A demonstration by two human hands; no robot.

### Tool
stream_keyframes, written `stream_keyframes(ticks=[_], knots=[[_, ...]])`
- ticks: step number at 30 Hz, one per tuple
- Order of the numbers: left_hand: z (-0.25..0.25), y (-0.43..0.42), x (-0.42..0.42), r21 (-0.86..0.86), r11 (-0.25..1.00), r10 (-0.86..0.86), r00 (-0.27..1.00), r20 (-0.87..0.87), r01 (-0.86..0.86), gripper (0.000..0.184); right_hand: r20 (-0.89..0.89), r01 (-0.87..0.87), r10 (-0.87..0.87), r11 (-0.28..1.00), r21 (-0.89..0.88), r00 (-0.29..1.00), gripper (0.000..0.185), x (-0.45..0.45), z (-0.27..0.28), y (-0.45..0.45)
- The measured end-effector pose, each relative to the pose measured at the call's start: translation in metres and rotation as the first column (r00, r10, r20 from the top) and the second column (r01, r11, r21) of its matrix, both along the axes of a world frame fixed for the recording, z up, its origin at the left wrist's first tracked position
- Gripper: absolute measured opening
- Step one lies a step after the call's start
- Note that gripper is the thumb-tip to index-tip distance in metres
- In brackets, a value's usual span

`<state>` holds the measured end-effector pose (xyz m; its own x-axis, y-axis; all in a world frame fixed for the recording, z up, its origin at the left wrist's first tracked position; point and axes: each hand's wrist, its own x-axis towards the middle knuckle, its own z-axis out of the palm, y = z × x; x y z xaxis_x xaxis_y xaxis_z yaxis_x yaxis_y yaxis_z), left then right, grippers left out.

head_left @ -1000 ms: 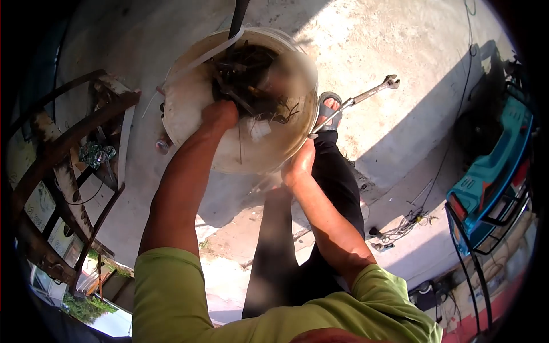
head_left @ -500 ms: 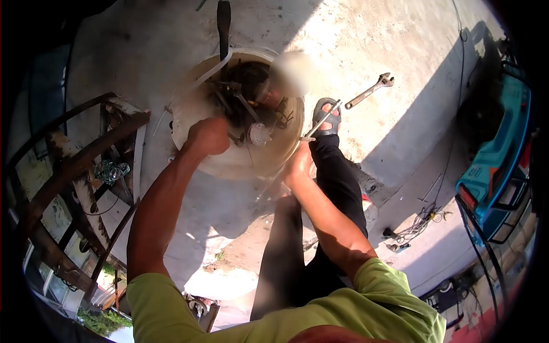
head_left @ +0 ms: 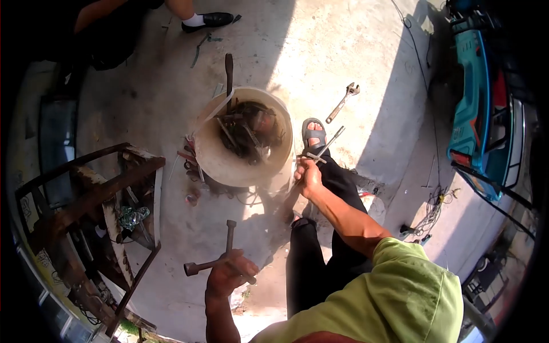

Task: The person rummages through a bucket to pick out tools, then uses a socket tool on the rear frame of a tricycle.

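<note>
My left hand point(head_left: 229, 274), low and left of my legs, is closed around a cross-shaped lug wrench point(head_left: 230, 237), whose socket ends stick out up and to the left. Beside my bent knee, my right hand point(head_left: 310, 176) grips a T-handle wrench point(head_left: 331, 140) by its crossbar end, and the shaft points up past my sandal. Between and above the hands stands a pale round bucket point(head_left: 209, 151) with several dark, dirty tools in it. A long dark handle point(head_left: 229, 80) rises over its far rim. An adjustable wrench point(head_left: 340, 106) lies on the concrete beyond my foot.
A rusty metal frame point(head_left: 91, 206) stands at the left, with scraps inside. Red-handled tools point(head_left: 187, 155) lie beside the bucket. A teal machine point(head_left: 466, 108) and coiled cables point(head_left: 434, 214) are at the right. Another person's black shoe point(head_left: 209, 22) shows at the top.
My left hand has drawn back from over the bucket toward my body, and the lug wrench now shows in it. My right hand still holds the T-handle wrench. The view has shifted.
</note>
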<state>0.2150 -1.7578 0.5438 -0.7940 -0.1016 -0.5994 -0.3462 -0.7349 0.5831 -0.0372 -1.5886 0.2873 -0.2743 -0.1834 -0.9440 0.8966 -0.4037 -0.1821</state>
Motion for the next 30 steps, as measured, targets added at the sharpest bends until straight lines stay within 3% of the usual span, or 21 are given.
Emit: stream_keyframes(ticks=[3,4,5,6,7,9,11,12,13,14,16,18,20,21,23,24,25,26,28,30], knots=[[0.004,0.029,0.043,-0.116,0.993,-0.035,0.999,0.030,0.038,0.035,-0.062,0.274,-0.271,0.960,0.054,0.961,0.024,0.029,-0.001,0.022],[0.005,0.035,0.052,-0.177,0.984,0.000,0.999,-0.050,-0.009,0.029,-0.073,0.326,-0.322,0.944,0.045,0.944,0.025,0.037,0.001,0.028],[0.007,0.040,0.063,-0.229,0.972,0.030,0.991,-0.127,-0.058,0.023,-0.082,0.368,-0.364,0.929,0.038,0.928,0.026,0.043,0.020,0.030],[0.010,0.044,0.078,-0.279,0.955,0.049,0.982,-0.180,-0.098,0.021,-0.072,0.336,-0.335,0.942,0.004,0.940,0.020,0.044,0.078,0.029],[0.014,0.048,0.092,-0.326,0.935,0.065,0.970,-0.232,-0.141,0.020,-0.108,0.371,-0.374,0.928,-0.046,0.921,0.023,0.049,0.082,0.033],[0.021,0.060,0.129,-0.355,0.914,0.146,0.976,-0.161,-0.195,0.020,-0.201,0.391,-0.408,0.913,-0.119,0.891,0.031,0.052,0.106,0.038],[0.015,0.071,0.175,-0.365,0.896,0.198,0.964,-0.176,-0.251,0.020,-0.457,0.267,-0.285,0.958,-0.103,0.843,0.032,0.063,0.132,0.041],[0.010,0.078,0.199,-0.443,0.869,0.180,0.976,-0.126,-0.218,0.011,-0.609,0.200,-0.206,0.977,-0.080,0.766,0.033,0.064,0.127,0.044],[0.005,0.088,0.226,-0.516,0.837,0.171,0.983,-0.068,-0.181,0.005,-0.759,0.058,-0.078,0.997,-0.053,0.646,0.035,0.063,0.110,0.055],[-0.002,0.095,0.249,-0.581,0.801,0.170,0.985,-0.010,-0.144,0.011,-0.875,-0.011,0.190,0.978,0.207,0.446,0.041,0.074,0.165,0.054],[-0.016,0.106,0.290,-0.501,0.852,0.230,0.968,0.099,-0.151,0.017,-0.758,-0.025,0.630,0.772,0.636,0.167,0.046,0.082,0.201,0.069],[-0.040,0.122,0.346,-0.349,0.906,0.317,0.931,0.180,-0.241,0.021,-0.708,-0.005,0.706,0.708,0.706,0.038,0.048,0.077,0.224,0.096],[-0.093,0.129,0.411,-0.129,0.901,0.432,0.874,0.220,-0.413,0.024,-0.681,-0.004,0.724,0.685,0.728,0.114,0.048,0.087,0.285,0.121],[-0.135,0.135,0.455,-0.425,0.888,0.324,0.897,0.300,-0.178,0.023,-0.674,-0.023,0.728,0.681,0.732,0.124,0.048,0.083,0.282,0.143],[-0.145,0.151,0.489,-0.503,0.857,0.346,0.848,0.402,-0.112,0.011,-0.689,-0.091,0.707,0.706,0.703,0.161,0.048,0.085,0.294,0.180],[-0.127,0.157,0.501,-0.325,0.895,0.427,0.800,0.422,-0.306,0.014,-0.681,-0.159,0.695,0.717,0.678,0.231,0.047,0.088,0.292,0.198],[-0.115,0.160,0.504,-0.297,0.907,0.407,0.796,0.447,-0.297,0.004,-0.616,-0.112,0.764,0.641,0.760,0.191,0.045,0.096,0.293,0.208],[-0.116,0.162,0.511,-0.269,0.921,0.381,0.795,0.472,-0.281,0.008,-0.540,-0.057,0.825,0.554,0.830,0.165,0.043,0.105,0.294,0.215],[-0.137,0.167,0.533,-0.356,0.934,0.213,0.762,0.611,0.025,0.023,-0.240,-0.378,0.952,0.296,0.877,0.189,0.040,0.121,0.290,0.226],[-0.137,0.174,0.541,-0.366,0.922,0.160,0.740,0.653,0.124,0.021,-0.235,-0.482,0.967,0.254,0.838,0.101,0.037,0.154,0.257,0.230]])
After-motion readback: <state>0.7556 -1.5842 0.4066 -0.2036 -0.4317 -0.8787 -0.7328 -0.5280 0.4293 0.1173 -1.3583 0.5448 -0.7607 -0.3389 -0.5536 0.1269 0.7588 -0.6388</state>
